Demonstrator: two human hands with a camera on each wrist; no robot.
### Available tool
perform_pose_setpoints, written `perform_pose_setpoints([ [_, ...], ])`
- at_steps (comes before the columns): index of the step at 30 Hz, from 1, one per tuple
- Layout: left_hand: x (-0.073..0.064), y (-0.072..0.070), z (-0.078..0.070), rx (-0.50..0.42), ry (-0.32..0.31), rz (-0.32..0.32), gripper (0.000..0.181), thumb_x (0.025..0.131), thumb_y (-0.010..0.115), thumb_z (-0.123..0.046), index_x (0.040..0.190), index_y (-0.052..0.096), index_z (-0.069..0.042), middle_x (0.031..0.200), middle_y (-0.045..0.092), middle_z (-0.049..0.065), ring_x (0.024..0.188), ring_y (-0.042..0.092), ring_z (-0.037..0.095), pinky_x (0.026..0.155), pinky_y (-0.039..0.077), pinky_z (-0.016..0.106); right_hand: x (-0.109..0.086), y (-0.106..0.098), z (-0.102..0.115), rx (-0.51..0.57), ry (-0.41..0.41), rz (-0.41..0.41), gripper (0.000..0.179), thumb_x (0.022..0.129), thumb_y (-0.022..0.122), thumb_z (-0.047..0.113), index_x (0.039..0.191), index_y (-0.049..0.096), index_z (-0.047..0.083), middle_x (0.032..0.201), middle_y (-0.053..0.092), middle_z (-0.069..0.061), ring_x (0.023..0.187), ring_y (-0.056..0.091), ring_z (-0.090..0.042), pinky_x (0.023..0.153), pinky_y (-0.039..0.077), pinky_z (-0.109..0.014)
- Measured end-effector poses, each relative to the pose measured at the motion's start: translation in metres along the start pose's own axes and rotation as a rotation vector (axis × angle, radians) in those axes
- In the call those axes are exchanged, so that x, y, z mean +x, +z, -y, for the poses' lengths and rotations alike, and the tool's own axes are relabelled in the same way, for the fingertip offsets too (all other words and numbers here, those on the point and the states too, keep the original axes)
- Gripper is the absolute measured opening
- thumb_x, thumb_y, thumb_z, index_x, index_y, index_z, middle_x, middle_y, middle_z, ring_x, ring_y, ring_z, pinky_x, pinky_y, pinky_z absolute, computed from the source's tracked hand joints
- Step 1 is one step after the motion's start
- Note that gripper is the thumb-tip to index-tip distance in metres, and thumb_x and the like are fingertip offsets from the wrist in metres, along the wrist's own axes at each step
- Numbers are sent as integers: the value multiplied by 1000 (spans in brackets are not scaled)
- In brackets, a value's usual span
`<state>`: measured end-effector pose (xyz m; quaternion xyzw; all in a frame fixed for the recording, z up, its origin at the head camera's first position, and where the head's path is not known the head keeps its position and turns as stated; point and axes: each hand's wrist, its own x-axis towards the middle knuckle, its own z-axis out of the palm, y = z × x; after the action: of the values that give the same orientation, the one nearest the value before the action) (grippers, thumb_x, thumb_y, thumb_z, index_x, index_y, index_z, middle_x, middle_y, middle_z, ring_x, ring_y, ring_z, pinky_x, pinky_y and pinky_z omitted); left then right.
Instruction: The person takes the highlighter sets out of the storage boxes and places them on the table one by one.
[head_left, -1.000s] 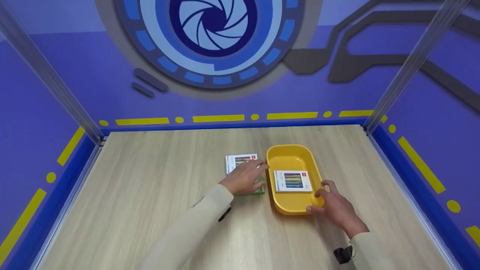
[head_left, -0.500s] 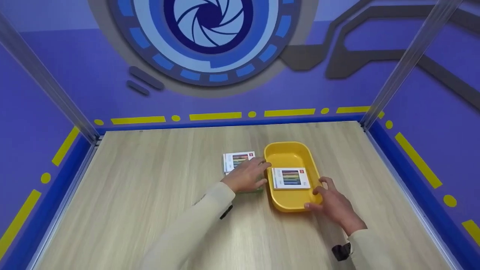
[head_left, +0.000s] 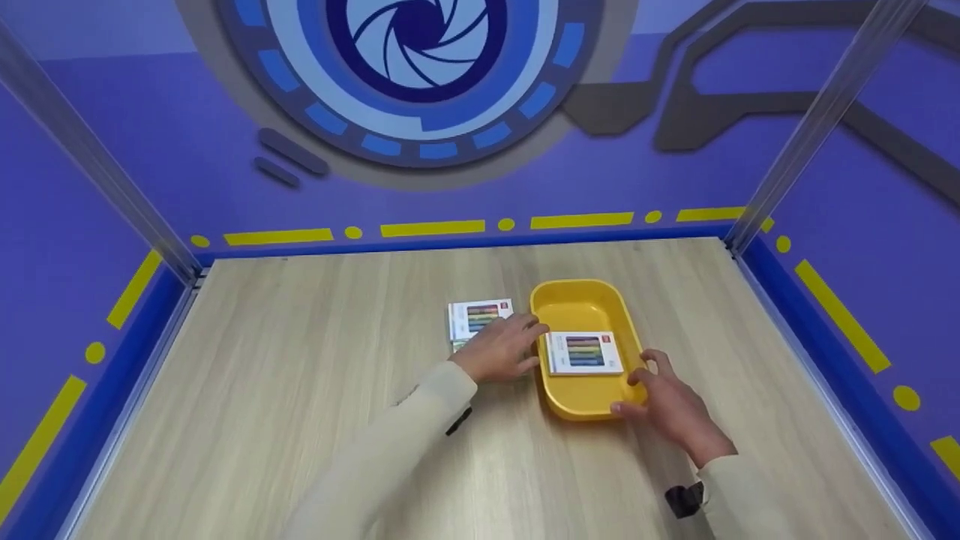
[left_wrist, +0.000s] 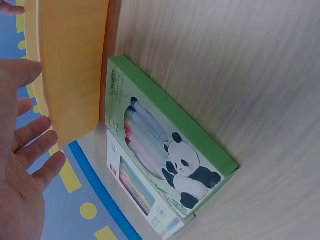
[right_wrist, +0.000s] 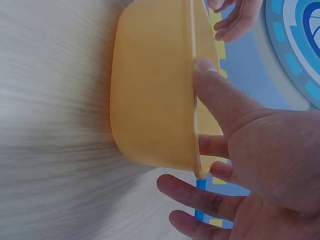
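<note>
A yellow plastic basin (head_left: 577,405) stands on the table with a white box of coloured sticks (head_left: 585,353) lying flat inside. My right hand (head_left: 679,412) grips its near right corner, thumb on the rim, some fingers over the edge and others outside. At the left rim is my left hand (head_left: 501,349), its fingers loosely spread, fingertips reaching the edge. Beneath and beside that hand lie a second white box of coloured sticks (head_left: 480,311) and a green panda box of pens (left_wrist: 150,135), mostly hidden by the hand in the head view.
The wood-grain table (head_left: 315,322) is bounded by a blue wall (head_left: 450,184) at the back and walls at both sides. Metal posts (head_left: 817,135) stand at the back corners.
My left hand has shifted slightly right, its fingertips now over the basin's left rim. The right hand, the basin and the boxes look almost unmoved; the head view has tilted slightly.
</note>
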<state>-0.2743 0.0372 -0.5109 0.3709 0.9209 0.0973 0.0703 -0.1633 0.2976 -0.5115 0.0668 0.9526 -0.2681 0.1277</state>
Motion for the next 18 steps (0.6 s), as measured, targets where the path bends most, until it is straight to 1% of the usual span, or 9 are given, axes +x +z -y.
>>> perform_pose_setpoints([
  [3,1,0,-1,2,9,-3,53,96,57,-38,144,40,-25,145,44,-2,131,44,15,115,37,36,1,-1,1,-19,-10,-1,55,78,78,44,118,60,10,156,18,-10,113,52,-31,100,50,-49],
  [8,3,2,-4,11,45,-23,50,96,57,-39,142,42,-24,139,48,-2,125,47,15,113,39,33,1,-2,1,-65,-26,-7,55,78,77,43,116,60,7,153,21,-14,108,54,-32,96,51,-49],
  [11,4,3,-5,1,52,-22,50,96,56,-40,142,43,-24,140,47,-2,124,46,15,114,39,34,-1,-1,0,-51,-7,-1,55,78,77,44,117,61,8,154,20,-12,109,53,-30,97,51,-48],
  [18,8,3,-8,-13,21,-1,53,96,55,-42,144,41,-26,147,43,-1,133,42,16,118,33,38,-2,-2,0,-38,-4,-5,56,77,77,46,117,61,10,155,19,-9,111,53,-29,99,51,-47],
])
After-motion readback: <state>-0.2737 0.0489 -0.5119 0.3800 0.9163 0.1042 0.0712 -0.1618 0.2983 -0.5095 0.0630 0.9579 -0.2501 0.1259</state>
